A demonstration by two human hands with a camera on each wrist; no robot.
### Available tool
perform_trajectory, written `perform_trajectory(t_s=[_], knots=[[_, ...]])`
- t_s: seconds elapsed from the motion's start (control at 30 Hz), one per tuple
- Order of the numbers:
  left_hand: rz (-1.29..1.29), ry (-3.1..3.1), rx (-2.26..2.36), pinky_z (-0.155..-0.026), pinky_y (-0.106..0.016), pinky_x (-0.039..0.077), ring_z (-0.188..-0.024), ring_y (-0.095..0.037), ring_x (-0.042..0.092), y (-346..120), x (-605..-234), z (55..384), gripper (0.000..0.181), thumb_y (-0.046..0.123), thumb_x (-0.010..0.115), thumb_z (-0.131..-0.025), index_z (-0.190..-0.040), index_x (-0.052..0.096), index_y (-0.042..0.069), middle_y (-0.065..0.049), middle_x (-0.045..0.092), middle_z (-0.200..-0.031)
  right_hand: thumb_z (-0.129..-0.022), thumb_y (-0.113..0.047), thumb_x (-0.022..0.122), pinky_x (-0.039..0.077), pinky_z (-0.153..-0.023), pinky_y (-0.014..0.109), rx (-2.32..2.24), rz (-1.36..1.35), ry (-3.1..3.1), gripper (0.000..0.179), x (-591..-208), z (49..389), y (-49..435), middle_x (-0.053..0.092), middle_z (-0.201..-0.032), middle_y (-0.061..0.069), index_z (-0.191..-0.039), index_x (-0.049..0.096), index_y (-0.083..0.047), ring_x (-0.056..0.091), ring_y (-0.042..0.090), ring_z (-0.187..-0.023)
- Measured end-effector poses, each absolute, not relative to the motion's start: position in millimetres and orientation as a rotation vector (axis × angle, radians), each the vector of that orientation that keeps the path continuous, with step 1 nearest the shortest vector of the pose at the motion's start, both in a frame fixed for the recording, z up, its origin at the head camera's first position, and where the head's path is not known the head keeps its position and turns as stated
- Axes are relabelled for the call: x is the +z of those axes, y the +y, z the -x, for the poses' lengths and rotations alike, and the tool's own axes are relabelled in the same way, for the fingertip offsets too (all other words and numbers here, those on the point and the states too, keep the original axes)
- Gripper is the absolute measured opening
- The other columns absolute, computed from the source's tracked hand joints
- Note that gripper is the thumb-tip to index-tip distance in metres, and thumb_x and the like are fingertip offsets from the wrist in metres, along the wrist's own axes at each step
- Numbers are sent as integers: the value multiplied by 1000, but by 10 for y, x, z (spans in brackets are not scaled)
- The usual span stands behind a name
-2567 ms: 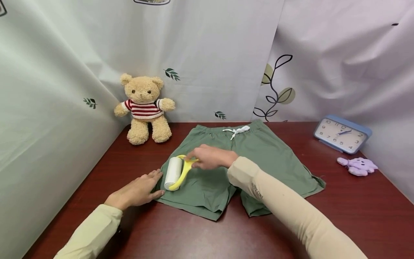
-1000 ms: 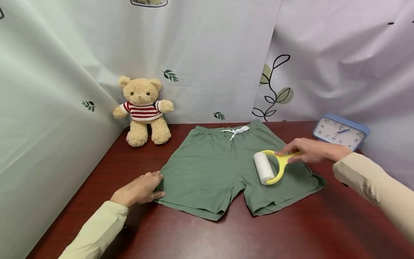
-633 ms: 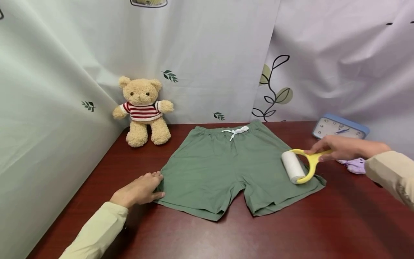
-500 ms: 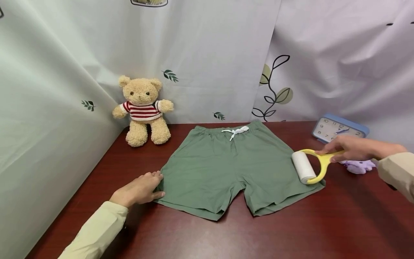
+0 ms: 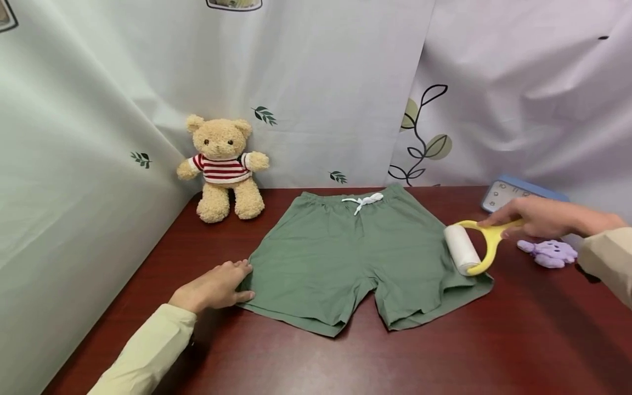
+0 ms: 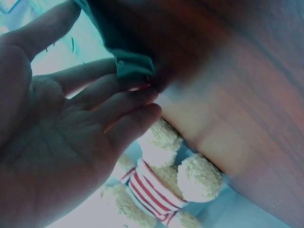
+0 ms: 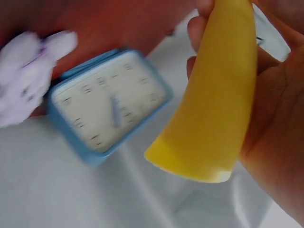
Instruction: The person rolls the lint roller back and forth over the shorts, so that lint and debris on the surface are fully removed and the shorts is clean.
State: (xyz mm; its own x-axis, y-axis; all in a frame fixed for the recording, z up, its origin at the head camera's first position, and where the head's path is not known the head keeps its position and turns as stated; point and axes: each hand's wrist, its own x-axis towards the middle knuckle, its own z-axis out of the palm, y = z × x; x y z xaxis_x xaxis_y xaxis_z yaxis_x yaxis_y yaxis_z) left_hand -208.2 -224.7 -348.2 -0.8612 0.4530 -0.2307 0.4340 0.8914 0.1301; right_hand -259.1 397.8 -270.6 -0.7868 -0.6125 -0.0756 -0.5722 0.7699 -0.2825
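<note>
Green drawstring shorts [image 5: 321, 247] lie spread on the dark red table, waistband toward the back wall. My right hand [image 5: 538, 216] grips the yellow handle of a lint roller [image 5: 461, 250]. Its white cylinder is against the outer edge of the right leg, where the upper cloth is drawn up and creased above the hem. In the right wrist view the yellow handle [image 7: 213, 95] lies across the palm. My left hand [image 5: 214, 286] rests on the outer edge of the left leg with straight fingers. In the left wrist view, its fingertips touch a green cloth corner [image 6: 133, 66].
A teddy bear [image 5: 222, 170] in a striped top sits at the back left against the curtain wall [image 5: 321, 82]. Behind my right hand stands a blue alarm clock [image 5: 498, 195], partly hidden. A small purple plush toy [image 5: 550, 253] lies nearby at the right.
The lint roller has travelled from the left leg across to the right leg's outer edge. In the last half second it rose slightly, and the hem cloth shifted with it. My left hand stays put.
</note>
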Motion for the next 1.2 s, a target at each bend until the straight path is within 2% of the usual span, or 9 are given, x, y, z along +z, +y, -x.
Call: perform_trajectory(t_s=[0.2,0.33,0.43,0.5,0.57,0.73,0.9,1.07,1.2], knots=[[-678,2796,246,-102,-54,51,-129,-42,57,-2410,-3483,2131,60,30,76,-89,-139,58,2,-24,55,-145,-89,-18,76,46,-65,19,-419,1167,2900,36,-2595,2592,3292,77,-110,-8,-125,72,-17,55,-8,-78],[-727,2804,262,-98,-52,53,-124,-41,60,-2459,-3492,2152,59,29,78,-88,-138,59,4,-23,58,-143,-94,-21,71,51,-73,23,-470,1242,2837,37,-2689,2608,2614,75,-119,-2,-130,69,-15,61,1,-85],[-745,2807,262,-96,-52,54,-122,-40,62,-2459,-3504,2150,60,30,79,-87,-137,59,4,-24,59,-140,-96,-20,68,55,-83,29,-483,1364,2727,39,-2820,2607,2068,73,-124,2,-134,65,-11,68,9,-99],[-750,2812,261,-95,-51,54,-120,-39,63,-2451,-3514,2146,59,29,79,-87,-137,60,3,-24,61,-139,-97,-20,67,56,-86,31,-467,1426,2646,41,-2897,2574,1704,72,-127,3,-137,63,-10,68,10,-102],[-755,2823,256,-95,-51,54,-119,-39,64,-2445,-3523,2143,58,28,79,-86,-135,61,3,-23,62,-137,-98,-19,65,55,-82,27,-443,1474,2568,42,-2961,2534,1357,73,-123,3,-139,61,-9,65,8,-91],[-777,2845,237,-94,-52,54,-115,-40,65,-2445,-3523,2152,57,27,81,-85,-133,62,1,-23,65,-132,-100,-17,62,42,-65,17,-356,1552,2458,43,-3069,2446,704,72,-94,1,-142,58,-10,45,5,-66],[-782,2839,233,-93,-52,55,-114,-40,65,-2449,-3515,2152,56,24,80,-86,-133,61,0,-23,65,-131,-101,-18,61,35,-57,15,-282,1521,2454,43,-3117,2390,423,61,-77,-3,-143,58,-15,41,5,-60],[-784,2839,215,-91,-50,56,-111,-38,67,-2431,-3514,2156,56,22,81,-85,-132,62,-1,-23,67,-128,-101,-15,60,32,-54,15,-328,1445,2421,43,-3115,2368,445,53,-73,-5,-144,56,-14,34,4,-54],[-784,2849,190,-89,-49,57,-108,-35,67,-2388,-3511,2159,55,21,81,-84,-131,62,-1,-22,68,-125,-101,-15,61,32,-57,16,-396,1411,2380,44,-3118,2395,557,68,-90,-1,-144,55,-10,29,6,-56]])
